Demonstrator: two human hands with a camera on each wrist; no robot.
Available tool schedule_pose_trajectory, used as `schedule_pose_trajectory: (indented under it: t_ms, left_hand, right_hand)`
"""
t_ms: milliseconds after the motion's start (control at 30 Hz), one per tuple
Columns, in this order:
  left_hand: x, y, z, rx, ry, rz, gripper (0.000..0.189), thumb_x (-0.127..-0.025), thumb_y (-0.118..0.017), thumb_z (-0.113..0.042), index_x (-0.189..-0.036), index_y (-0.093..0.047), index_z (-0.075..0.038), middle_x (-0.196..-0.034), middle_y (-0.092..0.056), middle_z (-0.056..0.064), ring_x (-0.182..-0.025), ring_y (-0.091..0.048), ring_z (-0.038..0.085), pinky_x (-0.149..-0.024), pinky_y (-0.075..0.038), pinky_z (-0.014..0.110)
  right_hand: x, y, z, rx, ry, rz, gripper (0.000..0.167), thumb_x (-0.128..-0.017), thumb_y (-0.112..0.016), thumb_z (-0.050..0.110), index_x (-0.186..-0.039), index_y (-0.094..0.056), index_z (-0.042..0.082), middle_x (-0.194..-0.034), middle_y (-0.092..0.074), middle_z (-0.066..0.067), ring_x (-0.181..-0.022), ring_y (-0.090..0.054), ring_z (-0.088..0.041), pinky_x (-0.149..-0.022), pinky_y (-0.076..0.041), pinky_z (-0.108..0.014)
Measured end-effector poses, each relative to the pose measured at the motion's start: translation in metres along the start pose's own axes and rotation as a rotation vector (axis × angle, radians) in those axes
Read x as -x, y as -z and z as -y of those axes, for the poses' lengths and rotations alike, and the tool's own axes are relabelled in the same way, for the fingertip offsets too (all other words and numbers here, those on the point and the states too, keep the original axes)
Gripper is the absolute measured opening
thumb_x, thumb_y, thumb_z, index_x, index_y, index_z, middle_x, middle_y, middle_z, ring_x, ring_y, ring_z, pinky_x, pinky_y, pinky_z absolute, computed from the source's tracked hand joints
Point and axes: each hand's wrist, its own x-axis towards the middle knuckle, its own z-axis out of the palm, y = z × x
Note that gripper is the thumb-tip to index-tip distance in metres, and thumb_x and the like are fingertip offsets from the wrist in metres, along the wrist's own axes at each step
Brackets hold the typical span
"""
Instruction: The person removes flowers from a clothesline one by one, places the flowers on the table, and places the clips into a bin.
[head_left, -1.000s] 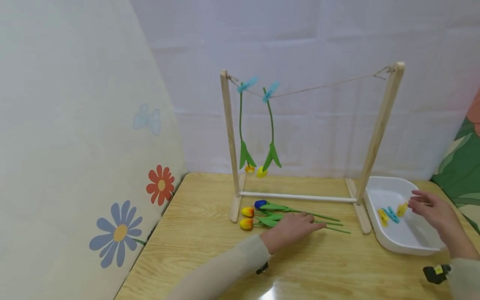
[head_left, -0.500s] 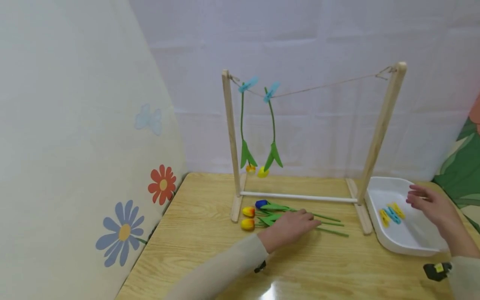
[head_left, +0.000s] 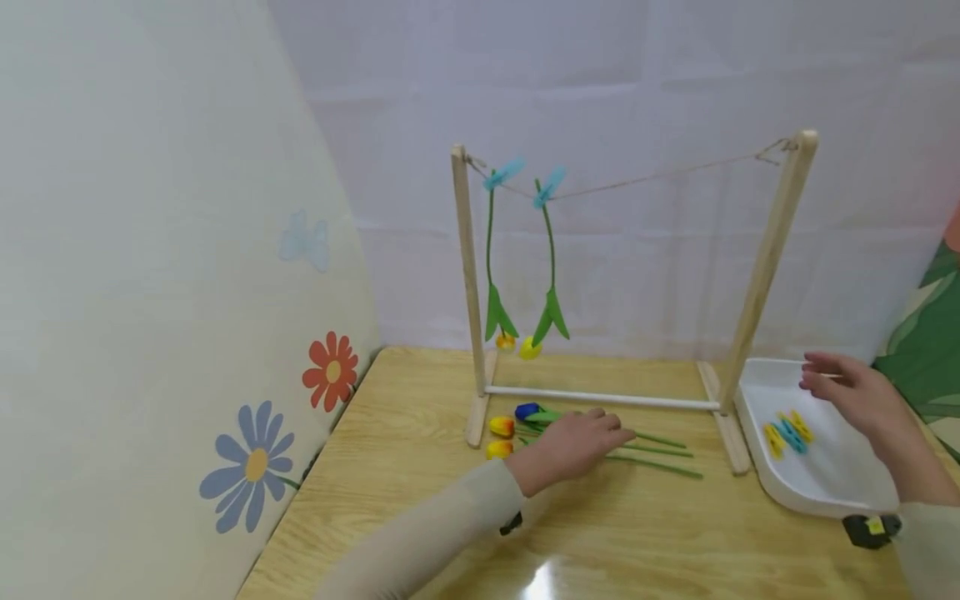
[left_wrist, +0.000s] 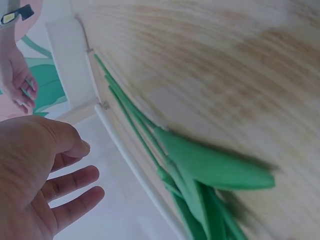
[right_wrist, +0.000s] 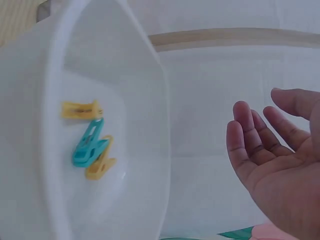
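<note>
Blue tulip, yellow-orange tulips, yellow and turquoise clothespins, white tray, wood-grained tabletop

Lying tulips, part-hidden in the head view behind the left hand, with blooms cut off below in the left wrist view; tray, part-covered by the right forearm; yellow clothespin, marked too blurrily to read; left sleeve, cropped at the lower edge.

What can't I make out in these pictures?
Head view: the left hand hides parts of the lying flowers.
Head view: the right hand hides part of the white tray.
Left wrist view: these flowers' blossoms lie past the bottom edge.
Right wrist view: the tray is cut off by the bottom edge.
</note>
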Motion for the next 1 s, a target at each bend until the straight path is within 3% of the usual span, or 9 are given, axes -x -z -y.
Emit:
schedule_pose_trajectory:
  t_ms: [100, 333, 433, 567, 600, 700, 800, 933, 1000]
  left_hand:
    - [0.003, 0.006, 0.006, 0.02, -0.001, -0.007, 0.039, -0.102, -0.061, -0.013, -0.139, -0.057, -0.024, -0.119, -0.065, -0.005, -0.102, -0.062, 0.008, -0.06, -0.047, 0.014]
    - [0.007, 0.016, 0.017, 0.038, 0.008, 0.017, 0.038, -0.102, -0.061, -0.016, -0.139, -0.057, -0.022, -0.123, -0.065, -0.004, -0.105, -0.062, 0.01, -0.074, -0.053, 0.017]
    - [0.009, 0.017, 0.021, 0.028, 0.028, 0.043, 0.041, -0.103, -0.059, -0.02, -0.143, -0.055, -0.023, -0.128, -0.064, -0.004, -0.11, -0.062, 0.011, -0.078, -0.055, 0.019]
    - [0.013, 0.02, 0.026, 0.062, 0.059, 0.023, 0.046, -0.101, -0.061, -0.021, -0.146, -0.053, -0.022, -0.13, -0.064, -0.004, -0.113, -0.062, 0.012, -0.076, -0.055, 0.018]
    - [0.015, 0.022, 0.027, 0.085, 0.071, 0.012, 0.047, -0.101, -0.062, -0.021, -0.146, -0.053, -0.022, -0.13, -0.064, -0.003, -0.113, -0.062, 0.012, -0.075, -0.055, 0.017]
    - [0.019, 0.027, 0.034, 0.168, 0.109, -0.03, 0.049, -0.098, -0.064, -0.019, -0.146, -0.053, -0.021, -0.13, -0.064, -0.003, -0.112, -0.062, 0.013, -0.072, -0.054, 0.017]
    - [0.022, 0.038, 0.04, 0.251, 0.15, -0.062, 0.049, -0.097, -0.065, -0.018, -0.145, -0.053, -0.019, -0.132, -0.063, 0.0, -0.115, -0.061, 0.016, -0.073, -0.055, 0.02]
    - [0.025, 0.051, 0.051, 0.286, 0.189, -0.101, 0.051, -0.098, -0.066, -0.021, -0.146, -0.052, -0.016, -0.138, -0.06, 0.004, -0.124, -0.058, 0.02, -0.079, -0.057, 0.026]
    - [0.026, 0.054, 0.056, 0.283, 0.198, -0.125, 0.053, -0.098, -0.066, -0.023, -0.147, -0.05, -0.015, -0.142, -0.057, 0.005, -0.128, -0.055, 0.021, -0.086, -0.057, 0.028]
  right_hand:
    - [-0.002, 0.0, 0.01, 0.0, 0.013, 0.002, 0.064, -0.109, -0.039, 0.036, -0.154, -0.028, -0.009, -0.145, -0.041, -0.038, -0.104, -0.059, -0.022, -0.094, -0.045, -0.065]
    - [-0.005, 0.007, 0.027, 0.018, 0.09, 0.053, 0.062, -0.11, -0.039, 0.034, -0.154, -0.029, -0.008, -0.146, -0.041, -0.037, -0.098, -0.049, 0.003, -0.088, -0.048, -0.053]
    - [-0.005, 0.007, 0.035, 0.023, 0.106, 0.046, 0.061, -0.11, -0.04, 0.033, -0.154, -0.03, -0.008, -0.145, -0.043, -0.036, -0.108, -0.058, -0.021, -0.088, -0.048, -0.054]
    - [-0.005, 0.005, 0.045, 0.008, 0.104, 0.023, 0.065, -0.109, -0.042, 0.039, -0.154, -0.031, -0.007, -0.146, -0.042, -0.036, -0.122, -0.048, -0.048, -0.094, -0.043, -0.067]
    - [-0.005, 0.005, 0.048, 0.006, 0.104, 0.022, 0.067, -0.108, -0.043, 0.041, -0.154, -0.031, -0.006, -0.146, -0.042, -0.035, -0.123, -0.048, -0.048, -0.095, -0.042, -0.068]
    - [-0.004, 0.008, 0.054, 0.012, 0.136, 0.034, 0.066, -0.107, -0.045, 0.042, -0.154, -0.033, -0.003, -0.146, -0.044, -0.031, -0.113, -0.057, -0.017, -0.093, -0.046, -0.059]
    - [-0.004, 0.009, 0.06, 0.016, 0.161, 0.034, 0.064, -0.107, -0.047, 0.041, -0.153, -0.036, -0.001, -0.145, -0.047, -0.028, -0.099, -0.047, 0.011, -0.091, -0.048, -0.054]
    - [-0.002, 0.008, 0.072, 0.023, 0.184, 0.017, 0.062, -0.106, -0.049, 0.042, -0.151, -0.041, 0.0, -0.144, -0.049, -0.027, -0.102, -0.046, 0.01, -0.09, -0.049, -0.051]
    - [-0.002, 0.007, 0.078, 0.033, 0.214, 0.01, 0.06, -0.106, -0.051, 0.04, -0.149, -0.044, 0.0, -0.143, -0.051, -0.027, -0.102, -0.045, 0.01, -0.088, -0.05, -0.036]
